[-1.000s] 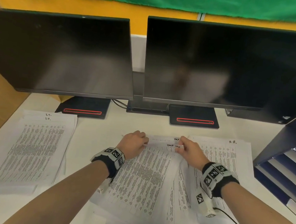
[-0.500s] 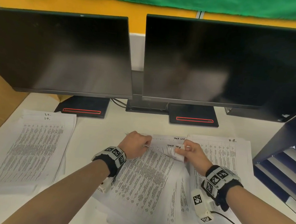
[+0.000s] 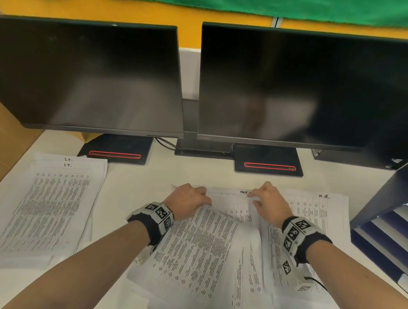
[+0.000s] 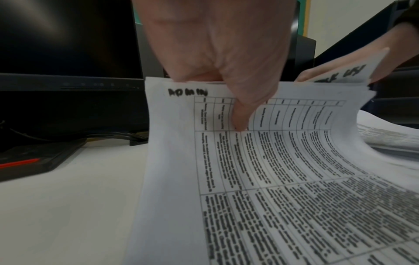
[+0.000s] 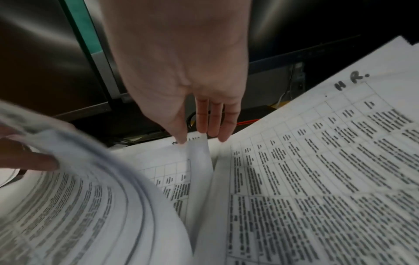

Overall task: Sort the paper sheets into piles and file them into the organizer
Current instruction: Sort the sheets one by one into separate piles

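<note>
White paper filled the head view: the left hand (image 3: 188, 199) pinched a lifted bundle of sheets (image 3: 195, 251), and the right hand (image 3: 268, 202) fingered the next sheet's corner just beside it. From the left wrist, the thumb (image 4: 240, 114) pinned the curved "ADMIN" page. From the right wrist, fingertips (image 5: 181, 138) pinched one thin edge; two clinging sheets might lift together, I judged.

head view high above desk (image 3: 130, 171) facing monitors, wrist views close along palms, all sharing centre sheets (image 3: 196, 244)
</note>
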### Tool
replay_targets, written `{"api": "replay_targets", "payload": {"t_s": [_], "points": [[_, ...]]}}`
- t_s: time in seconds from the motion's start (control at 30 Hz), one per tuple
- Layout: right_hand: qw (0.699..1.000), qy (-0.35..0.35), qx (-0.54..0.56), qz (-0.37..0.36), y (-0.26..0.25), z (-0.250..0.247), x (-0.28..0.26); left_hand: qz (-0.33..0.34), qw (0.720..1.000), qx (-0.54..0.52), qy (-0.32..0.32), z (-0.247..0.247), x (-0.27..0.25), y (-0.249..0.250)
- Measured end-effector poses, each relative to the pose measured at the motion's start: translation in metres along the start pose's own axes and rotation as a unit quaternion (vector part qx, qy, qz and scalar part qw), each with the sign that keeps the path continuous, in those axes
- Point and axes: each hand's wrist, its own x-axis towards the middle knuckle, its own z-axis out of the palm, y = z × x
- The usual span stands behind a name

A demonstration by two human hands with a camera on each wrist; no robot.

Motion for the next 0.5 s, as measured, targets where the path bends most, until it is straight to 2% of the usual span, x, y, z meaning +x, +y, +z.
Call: {"api": "replay_targets", "payload": {"t_s": [0.2,0.37,0.43,0.5], "points": [[0.997,0.021,-0.063,-0.046,-0.013,-0.005,-0.002,-0.004,1.000,0.019,0.017,-0.001,0.000,-0.001],[0.987,0.007,-0.129,-0.092,-0.020,-0.011,-0.011,-0.029,0.999,0.028,0.021,0.004,0.002,0.004],[0.991,0.002,-0.093,-0.094,-0.021,-0.011,-0.017,-0.046,0.998,0.008,0.035,0.004,0.003,0.007],[0.997,-0.019,0.031,-0.073,-0.018,-0.010,-0.022,-0.064,0.996,-0.027,0.051,0.004,0.002,0.011]]}}
